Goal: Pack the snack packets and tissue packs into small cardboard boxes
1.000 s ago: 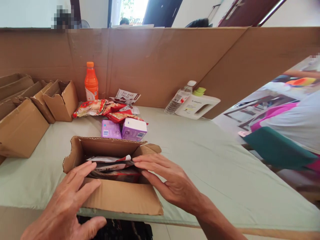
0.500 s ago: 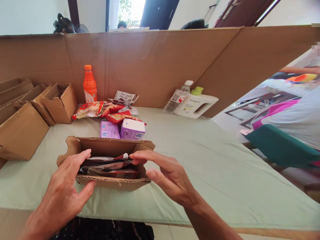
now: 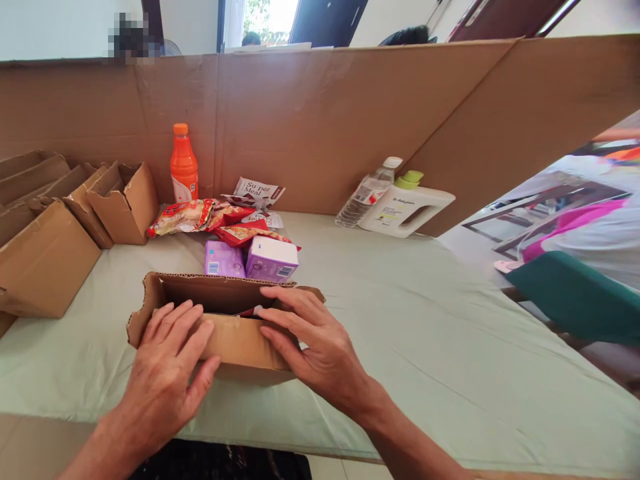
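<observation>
Box [image 3: 255, 375] on bench [image 3: 400, 333], purple cartons [image 3: 273, 261] at its twelve o'clock. Packet [image 3: 247, 313] inside; front flap [image 3: 235, 337] up, top unclosed — my left hand [image 3: 170, 367] spread at eight o'clock, my right hand [image 3: 320, 340] loosely parted at four.

The head camera looks down across a table [image 3: 425, 333].

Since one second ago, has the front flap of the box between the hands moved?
Yes: the front flap has swung up and away from the person, so its free edge is now nearer the purple cartons behind the box.
</observation>
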The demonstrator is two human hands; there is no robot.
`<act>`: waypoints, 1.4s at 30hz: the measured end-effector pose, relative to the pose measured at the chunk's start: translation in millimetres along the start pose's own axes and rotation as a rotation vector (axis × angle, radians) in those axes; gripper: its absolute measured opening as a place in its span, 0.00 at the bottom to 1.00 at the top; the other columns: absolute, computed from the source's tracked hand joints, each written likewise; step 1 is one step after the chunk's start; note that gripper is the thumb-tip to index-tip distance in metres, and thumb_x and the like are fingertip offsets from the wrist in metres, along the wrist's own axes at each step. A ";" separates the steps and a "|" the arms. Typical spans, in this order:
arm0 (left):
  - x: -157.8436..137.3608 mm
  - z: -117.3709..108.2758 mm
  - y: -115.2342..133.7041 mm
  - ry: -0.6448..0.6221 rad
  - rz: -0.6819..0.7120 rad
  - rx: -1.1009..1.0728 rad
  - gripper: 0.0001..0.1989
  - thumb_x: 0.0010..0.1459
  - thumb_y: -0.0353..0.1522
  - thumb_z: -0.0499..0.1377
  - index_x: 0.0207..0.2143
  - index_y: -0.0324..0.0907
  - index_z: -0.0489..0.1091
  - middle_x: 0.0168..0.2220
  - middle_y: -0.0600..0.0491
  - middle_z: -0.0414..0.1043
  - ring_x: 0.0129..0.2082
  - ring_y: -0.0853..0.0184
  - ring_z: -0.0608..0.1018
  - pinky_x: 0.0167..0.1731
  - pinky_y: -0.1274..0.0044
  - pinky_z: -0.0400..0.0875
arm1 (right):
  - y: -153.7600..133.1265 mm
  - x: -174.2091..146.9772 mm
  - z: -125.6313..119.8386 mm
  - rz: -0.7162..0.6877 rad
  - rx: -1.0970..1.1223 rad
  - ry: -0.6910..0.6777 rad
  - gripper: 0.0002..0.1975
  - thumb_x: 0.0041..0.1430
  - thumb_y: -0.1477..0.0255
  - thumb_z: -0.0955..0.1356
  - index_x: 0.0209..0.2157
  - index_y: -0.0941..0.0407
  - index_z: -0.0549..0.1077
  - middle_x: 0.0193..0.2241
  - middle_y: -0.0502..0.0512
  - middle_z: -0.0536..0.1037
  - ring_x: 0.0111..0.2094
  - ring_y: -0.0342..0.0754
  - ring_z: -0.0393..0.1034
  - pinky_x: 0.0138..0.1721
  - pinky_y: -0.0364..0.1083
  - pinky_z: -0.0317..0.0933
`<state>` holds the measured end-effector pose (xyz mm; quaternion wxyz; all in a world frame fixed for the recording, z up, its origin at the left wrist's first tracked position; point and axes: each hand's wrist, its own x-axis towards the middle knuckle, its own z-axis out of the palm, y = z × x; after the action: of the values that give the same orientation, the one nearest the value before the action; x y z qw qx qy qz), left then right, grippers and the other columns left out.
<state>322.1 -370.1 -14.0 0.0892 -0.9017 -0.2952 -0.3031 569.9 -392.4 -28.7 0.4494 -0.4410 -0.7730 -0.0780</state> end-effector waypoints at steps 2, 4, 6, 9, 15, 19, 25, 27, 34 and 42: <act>-3.1 2.4 1.4 -0.006 0.002 -0.018 0.14 0.67 0.29 0.55 0.53 0.33 0.68 0.54 0.38 0.73 0.57 0.50 0.73 0.57 0.54 0.68 | -0.6 1.2 -0.2 0.010 -0.084 0.040 0.12 0.64 0.79 0.68 0.48 0.55 0.75 0.53 0.65 0.77 0.54 0.57 0.72 0.51 0.58 0.70; -5.6 3.2 1.4 -0.009 -0.014 -0.033 0.13 0.67 0.28 0.56 0.53 0.34 0.68 0.55 0.38 0.72 0.58 0.50 0.72 0.58 0.54 0.67 | -0.5 4.1 0.5 0.026 -0.163 0.049 0.17 0.65 0.77 0.68 0.54 0.55 0.73 0.57 0.66 0.75 0.58 0.60 0.69 0.53 0.60 0.67; -7.0 2.9 1.3 -0.017 -0.023 -0.046 0.13 0.67 0.28 0.56 0.53 0.35 0.68 0.55 0.39 0.72 0.58 0.51 0.72 0.59 0.55 0.66 | 0.1 8.4 1.7 0.027 -0.214 0.000 0.21 0.66 0.73 0.67 0.60 0.57 0.69 0.57 0.66 0.75 0.58 0.61 0.69 0.54 0.60 0.65; -8.0 2.4 3.2 -0.007 -0.054 -0.057 0.13 0.67 0.28 0.56 0.52 0.36 0.69 0.56 0.39 0.69 0.60 0.51 0.69 0.59 0.56 0.66 | -0.7 14.3 2.6 -0.001 -0.219 -0.111 0.17 0.69 0.71 0.65 0.56 0.59 0.73 0.49 0.63 0.82 0.52 0.58 0.73 0.52 0.57 0.64; -9.6 3.3 10.2 0.064 -0.127 -0.021 0.14 0.65 0.28 0.60 0.52 0.39 0.70 0.69 0.36 0.50 0.70 0.43 0.55 0.63 0.52 0.60 | -11.2 12.0 -2.6 -0.061 -0.251 -0.231 0.16 0.72 0.67 0.62 0.47 0.60 0.78 0.45 0.61 0.83 0.48 0.56 0.75 0.54 0.59 0.61; -9.8 4.0 7.5 0.013 -0.080 -0.011 0.13 0.66 0.29 0.57 0.52 0.38 0.70 0.62 0.37 0.66 0.65 0.48 0.67 0.62 0.53 0.61 | -14.6 9.4 -5.9 -0.072 -0.227 -0.285 0.19 0.72 0.64 0.61 0.49 0.63 0.77 0.48 0.64 0.82 0.49 0.57 0.75 0.55 0.60 0.61; -6.1 1.7 2.7 -0.067 -0.055 -0.014 0.12 0.67 0.32 0.55 0.51 0.38 0.70 0.54 0.40 0.75 0.55 0.51 0.77 0.57 0.53 0.68 | -14.2 10.6 -3.0 -0.049 -0.210 -0.348 0.17 0.71 0.65 0.62 0.45 0.61 0.79 0.48 0.67 0.81 0.48 0.59 0.75 0.49 0.60 0.67; -5.9 1.6 3.1 -0.056 -0.061 -0.013 0.12 0.67 0.32 0.55 0.50 0.38 0.69 0.54 0.39 0.75 0.54 0.50 0.77 0.56 0.52 0.69 | -14.9 8.6 -0.5 -0.034 -0.205 -0.326 0.16 0.70 0.67 0.63 0.46 0.61 0.78 0.49 0.67 0.81 0.48 0.60 0.74 0.48 0.60 0.68; -9.2 2.8 4.3 -0.048 -0.049 0.000 0.14 0.66 0.31 0.56 0.53 0.38 0.68 0.55 0.38 0.75 0.57 0.50 0.76 0.57 0.51 0.69 | -19.5 5.6 0.6 -0.056 -0.183 -0.320 0.15 0.69 0.70 0.64 0.51 0.60 0.77 0.55 0.68 0.77 0.52 0.60 0.73 0.50 0.60 0.68; -9.1 -1.8 5.9 -0.099 -0.047 0.014 0.15 0.67 0.32 0.55 0.53 0.37 0.68 0.56 0.38 0.75 0.58 0.50 0.76 0.57 0.51 0.71 | -25.5 6.6 2.4 -0.125 -0.165 -0.395 0.16 0.70 0.70 0.63 0.53 0.59 0.77 0.55 0.68 0.77 0.53 0.60 0.73 0.50 0.60 0.70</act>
<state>318.8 -379.8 -17.9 0.0738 -0.9078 -0.3223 -0.2580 547.9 -402.4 -18.0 0.2458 -0.4343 -0.8628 -0.0806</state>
